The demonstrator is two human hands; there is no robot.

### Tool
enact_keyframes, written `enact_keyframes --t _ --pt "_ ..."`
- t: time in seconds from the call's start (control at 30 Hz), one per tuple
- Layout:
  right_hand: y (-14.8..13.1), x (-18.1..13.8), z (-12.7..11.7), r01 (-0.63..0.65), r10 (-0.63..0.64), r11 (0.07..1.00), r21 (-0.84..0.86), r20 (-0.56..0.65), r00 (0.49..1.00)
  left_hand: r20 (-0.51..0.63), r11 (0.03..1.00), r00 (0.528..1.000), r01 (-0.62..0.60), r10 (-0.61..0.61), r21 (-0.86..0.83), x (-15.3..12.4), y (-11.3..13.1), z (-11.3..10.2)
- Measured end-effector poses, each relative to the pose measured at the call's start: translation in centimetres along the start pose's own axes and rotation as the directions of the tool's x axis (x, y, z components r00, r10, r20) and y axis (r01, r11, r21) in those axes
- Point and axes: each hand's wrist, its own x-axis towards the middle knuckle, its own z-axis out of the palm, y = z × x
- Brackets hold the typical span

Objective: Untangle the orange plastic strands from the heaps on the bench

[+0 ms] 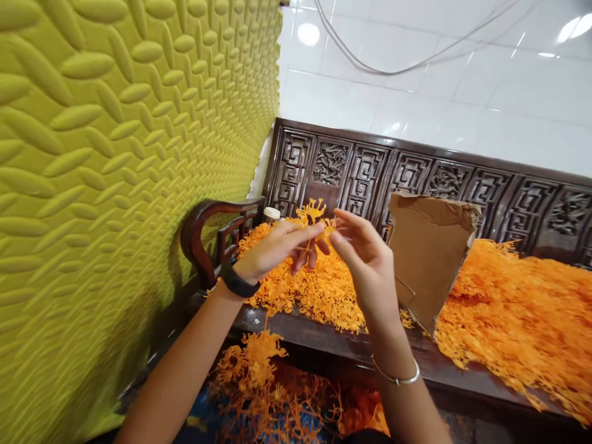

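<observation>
Over a dark carved-wood bench, left fingers pinching frilly orange strands, right fingers curved, parted

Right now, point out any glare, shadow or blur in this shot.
Head view: bright glare spots on the white tiles; head view: a soft shadow on the yellow mat by the armrest; head view: the right-hand orange pile looks smeared, while the left hand and right hand look clearer.
</observation>
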Motion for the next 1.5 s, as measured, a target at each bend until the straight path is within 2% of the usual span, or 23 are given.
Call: enact_keyframes --t 0.07,0.23,0.3,0.4,0.5,0.63,0.7,0.77,0.83,0.9,0.97,1.0,1.07,1.13,1.2,1.23,1.37,1.5 --pt "0.6 0.0 -0.2 -0.053 0.052 0.999 0.013 0.057 0.997 0.005 0.999 0.999 0.043 -0.043 0.005 0.0 -0.5 0.2" --pt "3.6 -0.3 -0.6 -0.195 0.204 0.971 0.139 -0.053 0.978 -0.036 0.989 0.989 0.138 -0.140 -0.054 -0.9 -3.1 1.5" --pt "5.2 -0.7 -0.2 -0.293 0.320 0.925 0.242 -0.079 0.944 -0.088 0.981 0.979 0.175 -0.183 -0.088 -1.8 -4.7 2.2" --pt "7.7 -1.4 1.2 -0.406 0.489 0.835 0.371 -0.162 0.857 -0.242 0.958 0.933 0.226 -0.266 -0.178 -2.6 -7.4 3.1" --pt "10.0 -1.8 3.1 -0.422 0.556 0.801 0.425 -0.265 0.788 -0.322 0.935 0.892 0.239 -0.318 -0.261 -2.2 -9.9 3.7" --pt "11.8 -1.4 4.0 -0.359 0.518 0.836 0.415 -0.379 0.767 -0.331 0.917 0.878 0.241 -0.345 -0.317 -0.5 -11.2 4.1" --pt "12.0 -0.7 2.6 -0.296 0.468 0.867 0.401 -0.451 0.760 -0.300 0.918 0.891 0.248 -0.341 -0.309 -0.5 -11.6 3.9" --pt "12.1 0.2 -0.1 -0.205 0.397 0.905 0.372 -0.569 0.720 -0.275 0.913 0.887 0.292 -0.370 -0.286 -1.3 -12.4 3.3" --pt "12.1 0.9 -3.4 -0.117 0.312 0.942 0.314 -0.696 0.646 -0.306 0.893 0.847 0.361 -0.435 -0.269 -2.8 -13.7 2.1" --pt "12.4 1.2 -5.9 -0.097 0.262 0.961 0.259 -0.736 0.625 -0.388 0.870 0.784 0.389 -0.486 -0.302 -4.1 -15.2 0.7" --pt "13.3 0.8 -6.8 -0.131 0.263 0.963 0.237 -0.706 0.657 -0.455 0.869 0.744 0.371 -0.489 -0.327 -4.8 -16.4 -0.4" --pt "14.0 0.4 -6.7 -0.179 0.285 0.958 0.226 -0.661 0.694 -0.470 0.872 0.740 0.349 -0.481 -0.342 -4.8 -16.8 -0.8" --pt "15.6 -0.7 -5.8 -0.340 0.353 0.933 0.117 -0.488 0.798 -0.475 0.880 0.751 0.309 -0.458 -0.360 -4.5 -17.1 -1.1" --pt "17.1 -1.8 -4.5 -0.472 0.435 0.876 -0.099 -0.264 0.861 -0.456 0.885 0.772 0.292 -0.442 -0.364 -4.1 -17.5 -1.0" --pt "18.2 -2.6 -3.2 -0.512 0.498 0.830 -0.222 -0.119 0.859 -0.429 0.888 0.793 0.293 -0.433 -0.355 -3.8 -18.0 -0.7" --pt "18.4 -2.9 -2.6 -0.522 0.516 0.828 -0.206 -0.087 0.852 -0.417 0.890 0.802 0.294 -0.429 -0.350 -3.8 -18.4 -0.5" --pt "18.0 -3.6 0.3 -0.560 0.558 0.828 0.034 0.043 0.829 -0.383 0.893 0.820 0.309 -0.424 -0.328 -3.8 -20.0 0.3" --pt "17.1 -4.0 2.9 -0.616 0.585 0.763 0.197 0.195 0.787 -0.393 0.906 0.822 0.322 -0.412 -0.275 -3.6 -20.7 0.7"
